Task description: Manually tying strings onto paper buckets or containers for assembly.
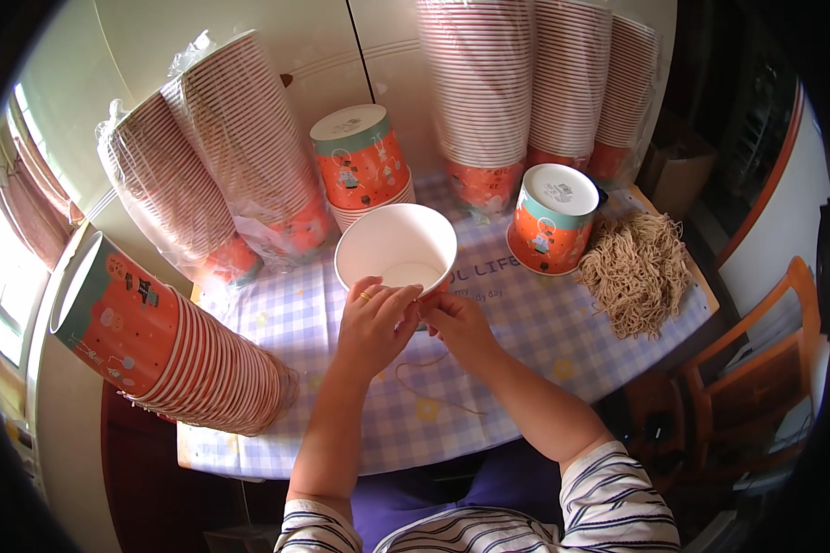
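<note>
A: Hands?
B: Left hand (375,321): ring on one finger, fingers closed over the near rim of an open white-lined paper bucket (395,244). Right hand (458,327): thumb and fingertips in a narrow pinch just under that rim, touching or nearly touching the left fingertips. Can't tell what's in the pinch; the fingers hide it.
A: Bucket position?
B: Mouth up, about mid-table, between the hands and the back edge.
A: Below the hands?
B: One thin tan twine strand (419,364), curved on the blue-and-white checked tablecloth (526,369), between the forearms.
A: Right side of the table?
B: Single orange paper bucket with green band (551,230), upside down. Just beside it, toward the right edge, a loose tangled heap of tan twine (638,276).
A: Back edge?
B: Short stack of inverted orange-and-green buckets (364,166) right behind the held one. Two tall plastic-wrapped bucket stacks (249,138) at back left, three clear-bagged bucket columns (489,92) at back right.
A: Left edge?
B: Long unwrapped nested bucket stack (203,369), near the front left corner, white base at its outer end.
A: Off the table?
B: Brown wooden chair (756,355), past the right edge.
</note>
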`<control>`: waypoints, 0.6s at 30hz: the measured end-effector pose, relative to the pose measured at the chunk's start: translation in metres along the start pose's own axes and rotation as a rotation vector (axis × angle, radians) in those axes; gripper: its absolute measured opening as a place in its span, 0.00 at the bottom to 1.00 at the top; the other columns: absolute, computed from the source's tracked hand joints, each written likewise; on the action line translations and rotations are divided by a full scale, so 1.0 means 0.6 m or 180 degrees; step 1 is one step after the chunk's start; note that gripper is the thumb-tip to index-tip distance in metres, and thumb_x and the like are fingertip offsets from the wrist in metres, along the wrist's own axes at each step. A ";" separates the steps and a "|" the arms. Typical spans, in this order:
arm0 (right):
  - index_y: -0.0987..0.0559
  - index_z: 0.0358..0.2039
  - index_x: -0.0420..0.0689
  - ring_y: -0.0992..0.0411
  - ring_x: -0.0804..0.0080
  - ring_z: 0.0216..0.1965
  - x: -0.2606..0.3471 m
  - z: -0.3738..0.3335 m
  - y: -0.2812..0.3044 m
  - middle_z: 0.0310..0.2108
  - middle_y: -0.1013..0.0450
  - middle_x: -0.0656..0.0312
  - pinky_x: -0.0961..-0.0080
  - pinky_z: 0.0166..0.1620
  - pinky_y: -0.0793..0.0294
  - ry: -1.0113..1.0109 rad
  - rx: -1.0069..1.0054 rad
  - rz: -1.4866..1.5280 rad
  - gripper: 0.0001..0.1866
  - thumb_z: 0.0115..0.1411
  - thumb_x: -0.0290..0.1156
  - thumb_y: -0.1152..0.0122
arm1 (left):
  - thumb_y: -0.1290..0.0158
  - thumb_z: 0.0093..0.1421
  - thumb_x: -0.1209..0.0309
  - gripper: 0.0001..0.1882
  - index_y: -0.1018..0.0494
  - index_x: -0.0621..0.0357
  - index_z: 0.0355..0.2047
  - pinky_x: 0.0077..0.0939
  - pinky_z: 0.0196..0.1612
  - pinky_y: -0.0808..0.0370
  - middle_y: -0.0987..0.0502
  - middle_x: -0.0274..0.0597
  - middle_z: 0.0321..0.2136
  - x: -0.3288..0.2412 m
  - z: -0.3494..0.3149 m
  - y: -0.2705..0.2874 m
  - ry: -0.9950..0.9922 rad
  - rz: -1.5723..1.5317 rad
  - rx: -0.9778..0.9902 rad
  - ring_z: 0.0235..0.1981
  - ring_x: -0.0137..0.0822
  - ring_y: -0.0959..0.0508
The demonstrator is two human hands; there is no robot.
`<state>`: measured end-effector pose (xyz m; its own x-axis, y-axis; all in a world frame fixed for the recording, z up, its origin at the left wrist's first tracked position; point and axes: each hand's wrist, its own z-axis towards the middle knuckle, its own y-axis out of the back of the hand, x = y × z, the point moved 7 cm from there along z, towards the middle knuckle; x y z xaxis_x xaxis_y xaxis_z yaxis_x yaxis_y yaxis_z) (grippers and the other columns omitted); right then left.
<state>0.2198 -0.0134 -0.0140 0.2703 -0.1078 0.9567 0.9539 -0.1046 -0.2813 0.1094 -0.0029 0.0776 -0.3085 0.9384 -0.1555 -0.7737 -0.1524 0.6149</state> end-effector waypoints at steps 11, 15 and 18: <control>0.22 0.29 0.38 0.35 0.84 0.23 -0.001 0.002 0.003 0.22 0.28 0.67 0.83 0.28 0.36 0.0065 -0.0015 -0.0025 0.08 0.56 0.29 0.47 | 0.41 0.45 0.77 0.17 0.28 0.53 0.37 0.39 0.45 0.29 0.24 0.33 0.28 -0.003 0.003 0.000 -0.0018 0.0015 0.0037 0.30 0.32 0.24; 0.22 0.28 0.38 0.35 0.84 0.23 0.004 0.000 0.002 0.22 0.28 0.67 0.84 0.28 0.36 0.0028 -0.0010 -0.0093 0.07 0.56 0.28 0.46 | 0.41 0.46 0.77 0.16 0.28 0.54 0.37 0.38 0.44 0.29 0.23 0.32 0.29 -0.002 0.001 0.000 -0.0075 0.0023 -0.0017 0.30 0.32 0.23; 0.22 0.28 0.39 0.35 0.84 0.23 0.003 0.000 0.002 0.22 0.28 0.67 0.83 0.28 0.36 0.0004 -0.0011 -0.0110 0.07 0.55 0.28 0.47 | 0.41 0.46 0.77 0.16 0.28 0.54 0.37 0.37 0.43 0.29 0.23 0.32 0.28 -0.004 0.000 0.001 -0.0118 0.0078 -0.0053 0.29 0.32 0.24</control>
<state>0.2214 -0.0139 -0.0123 0.2371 -0.1053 0.9658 0.9622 -0.1117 -0.2484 0.1098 -0.0053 0.0785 -0.3070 0.9452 -0.1114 -0.7753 -0.1804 0.6053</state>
